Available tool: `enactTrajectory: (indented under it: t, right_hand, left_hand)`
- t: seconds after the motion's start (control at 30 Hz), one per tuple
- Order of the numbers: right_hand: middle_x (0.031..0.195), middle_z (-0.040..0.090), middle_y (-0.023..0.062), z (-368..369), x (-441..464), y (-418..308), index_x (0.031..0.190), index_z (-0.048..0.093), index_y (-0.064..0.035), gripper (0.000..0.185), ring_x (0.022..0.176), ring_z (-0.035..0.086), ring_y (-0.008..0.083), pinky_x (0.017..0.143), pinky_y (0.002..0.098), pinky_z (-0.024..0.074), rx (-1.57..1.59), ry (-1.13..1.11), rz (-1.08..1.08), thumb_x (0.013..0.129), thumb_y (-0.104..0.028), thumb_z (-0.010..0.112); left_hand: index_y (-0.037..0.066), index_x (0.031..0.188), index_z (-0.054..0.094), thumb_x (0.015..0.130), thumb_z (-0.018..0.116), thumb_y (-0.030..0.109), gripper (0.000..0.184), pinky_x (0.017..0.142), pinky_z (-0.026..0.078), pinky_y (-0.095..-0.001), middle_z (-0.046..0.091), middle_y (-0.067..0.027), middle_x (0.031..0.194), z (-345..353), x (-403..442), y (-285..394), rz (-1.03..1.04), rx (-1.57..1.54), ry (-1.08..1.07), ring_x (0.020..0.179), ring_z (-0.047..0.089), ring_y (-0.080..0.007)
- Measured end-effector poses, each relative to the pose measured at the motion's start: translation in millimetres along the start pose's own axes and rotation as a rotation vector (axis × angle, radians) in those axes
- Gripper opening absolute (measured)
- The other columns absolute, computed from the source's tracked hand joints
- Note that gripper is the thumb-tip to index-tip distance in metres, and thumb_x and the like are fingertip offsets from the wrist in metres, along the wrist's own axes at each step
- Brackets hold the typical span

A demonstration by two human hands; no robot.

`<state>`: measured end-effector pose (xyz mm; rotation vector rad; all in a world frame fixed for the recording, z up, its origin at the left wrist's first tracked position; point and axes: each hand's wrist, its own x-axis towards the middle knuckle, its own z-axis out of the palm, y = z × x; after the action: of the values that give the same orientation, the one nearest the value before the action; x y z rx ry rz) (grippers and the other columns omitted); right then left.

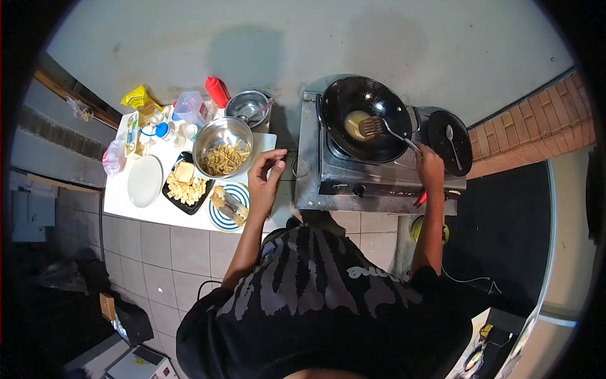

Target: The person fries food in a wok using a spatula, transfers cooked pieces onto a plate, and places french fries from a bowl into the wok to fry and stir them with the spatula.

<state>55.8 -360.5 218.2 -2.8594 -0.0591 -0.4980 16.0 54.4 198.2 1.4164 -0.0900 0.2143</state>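
Note:
My right hand (429, 163) grips the long handle of a slotted turner (396, 134), whose red end shows below the hand. The turner's head dips into a small pool of yellowish liquid (355, 124) in a black wok (347, 95) on the stove. My left hand (267, 172) is held in the air between table and stove, thumb and fingers apart, with nothing in it. Nearest to it are a steel bowl (208, 137) of thin pale-brown strips (224, 159) and a blue-ringed plate (218, 222) bearing a clear-wrapped pale food item.
On the stove's right lies a black lid (439, 136) with a spoon (452, 142) on it. The table holds a black tray (183, 205) of cut pieces, a white plate (144, 180), another steel bowl (243, 98) and a red squeeze bottle (216, 93). A brick ledge (530, 129) borders the right.

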Motion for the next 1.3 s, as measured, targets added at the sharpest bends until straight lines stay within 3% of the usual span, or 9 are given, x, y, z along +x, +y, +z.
enactTrajectory:
  t: [0.37, 0.47, 0.53, 0.6, 0.63, 0.73, 0.83, 1.27, 1.3]
  right_hand:
    - [0.091, 0.065, 0.0153, -0.1, 30.2, -3.8, 0.114, 0.064, -0.0108, 0.025, 0.080, 0.064, 0.0373, 0.067, 0.0447, 0.0503, -0.011, 0.288, 0.028, 0.094, -0.020, 0.052]
    - [0.092, 0.066, 0.0159, -12.5, 25.3, -5.3, 0.115, 0.064, -0.0119, 0.026, 0.082, 0.064, 0.0375, 0.069, 0.0447, 0.0502, 0.007, 0.213, 0.093, 0.093, -0.019, 0.053]
    - [0.093, 0.066, 0.0160, -11.0, 20.8, 3.3, 0.115, 0.064, -0.0128, 0.026, 0.083, 0.064, 0.0374, 0.069, 0.0445, 0.0504, -0.004, 0.150, 0.119, 0.092, -0.018, 0.054]
    - [0.093, 0.066, 0.0161, -7.1, 19.9, 12.1, 0.115, 0.065, -0.0137, 0.026, 0.084, 0.064, 0.0374, 0.070, 0.0443, 0.0507, -0.012, 0.088, 0.144, 0.091, -0.018, 0.055]
    - [0.093, 0.067, 0.0160, -4.4, 19.6, 15.4, 0.116, 0.065, -0.0139, 0.027, 0.085, 0.064, 0.0373, 0.070, 0.0445, 0.0508, -0.021, 0.065, 0.161, 0.091, -0.017, 0.056]
    - [0.094, 0.067, 0.0161, -4.8, 23.5, 16.3, 0.116, 0.065, -0.0142, 0.027, 0.086, 0.064, 0.0373, 0.071, 0.0450, 0.0510, -0.006, 0.024, 0.173, 0.090, -0.016, 0.057]
    - [0.096, 0.067, 0.0170, -5.3, 34.1, 15.9, 0.116, 0.064, -0.0143, 0.028, 0.086, 0.065, 0.0376, 0.072, 0.0455, 0.0510, 0.026, -0.007, 0.160, 0.089, -0.016, 0.057]
    - [0.095, 0.066, 0.0211, -17.0, 67.6, 38.7, 0.108, 0.068, -0.0084, 0.022, 0.083, 0.064, 0.0386, 0.070, 0.0427, 0.0491, 0.284, -0.106, -0.021, 0.090, -0.018, 0.059]
    - [0.095, 0.066, 0.0211, -18.8, 67.8, 38.9, 0.108, 0.068, -0.0084, 0.022, 0.083, 0.064, 0.0386, 0.070, 0.0427, 0.0491, 0.284, -0.117, -0.023, 0.090, -0.018, 0.059]
  left_hand:
    - [0.000, 0.108, 0.063, 0.090, 0.061, 0.011, 0.021, 0.093, 0.042, -0.0284, 0.063, -0.0071, 0.105, 11.0, -6.7, 5.7, -0.038, 0.006, 0.061, 0.100, 0.058, -0.0145]
    - [0.000, 0.100, 0.064, 0.091, 0.061, 0.011, 0.015, 0.093, 0.041, -0.0280, 0.063, -0.0085, 0.105, 14.0, -8.8, -3.4, -0.057, 0.014, 0.063, 0.102, 0.057, -0.0149]
    - [0.001, 0.084, 0.061, 0.093, 0.059, 0.013, 0.015, 0.085, 0.042, -0.0258, 0.063, -0.0074, 0.092, 20.5, -8.5, -7.6, 0.007, 0.025, 0.077, 0.091, 0.057, -0.0123]
    - [0.003, 0.071, 0.050, 0.095, 0.056, 0.017, 0.029, 0.075, 0.040, -0.0238, 0.056, -0.0030, 0.076, 26.3, -9.3, -4.7, -0.091, 0.000, 0.085, 0.075, 0.050, -0.0090]
    - [0.006, 0.064, 0.039, 0.097, 0.053, 0.020, 0.039, 0.060, 0.032, -0.0234, 0.042, 0.0018, 0.062, 38.2, -7.4, 1.4, -0.065, 0.027, 0.162, 0.061, 0.036, -0.0068]
    - [0.007, 0.060, 0.034, 0.098, 0.053, 0.021, 0.044, 0.052, 0.023, -0.0250, 0.034, 0.0043, 0.057, 39.5, -10.3, -1.1, -0.165, 0.077, 0.199, 0.055, 0.027, -0.0058]
    - [0.009, 0.057, 0.030, 0.097, 0.053, 0.020, 0.048, 0.049, 0.015, -0.0271, 0.028, 0.0062, 0.055, 47.7, -5.7, -6.9, -0.102, 0.009, 0.221, 0.053, 0.022, -0.0049]
    - [0.009, 0.057, 0.025, 0.084, 0.057, 0.042, 0.054, 0.053, 0.015, -0.0309, 0.021, 0.0010, 0.058, 82.8, -40.6, -30.7, 0.019, -0.056, 0.085, 0.056, 0.023, -0.0127]
    - [0.005, 0.057, 0.031, 0.085, 0.055, 0.039, 0.050, 0.051, 0.017, -0.0280, 0.031, 0.0005, 0.057, 82.5, -44.0, -32.1, 0.009, -0.060, 0.061, 0.055, 0.028, -0.0100]
